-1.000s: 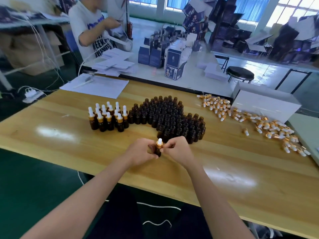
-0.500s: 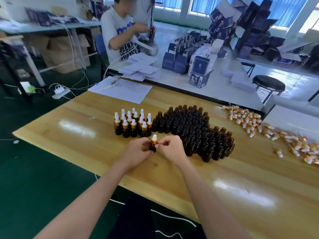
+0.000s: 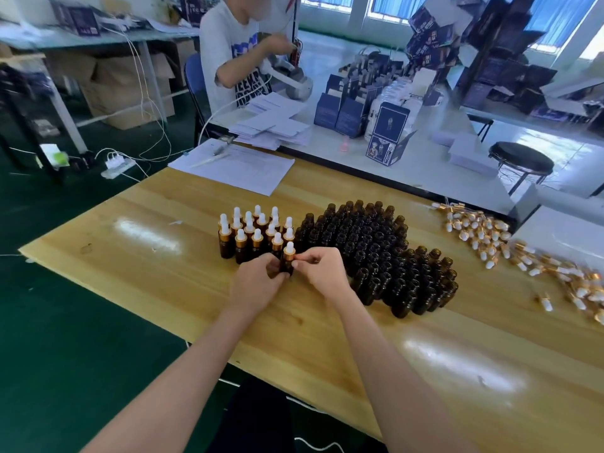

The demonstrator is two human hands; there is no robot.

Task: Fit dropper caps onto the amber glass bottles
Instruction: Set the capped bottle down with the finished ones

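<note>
You held one amber bottle [image 3: 286,267] upright, long axis vertical, its dropper cap [image 3: 289,252] pointing up, midway between the near and far edges of the worktop [image 3: 157,273]. The fingers of your left hand [image 3: 258,283] curled round the body. Those of your right hand [image 3: 322,270] pinched the cap's gold collar. It stood closer to the capped bottles [image 3: 253,233] than half a second before.

Only broken blue letters, roughly "EEK", could be made out on the white T-shirt [image 3: 215,44] of the person across the worktop, while print on the dark blue boxes [image 3: 390,124] was too small to read.
</note>
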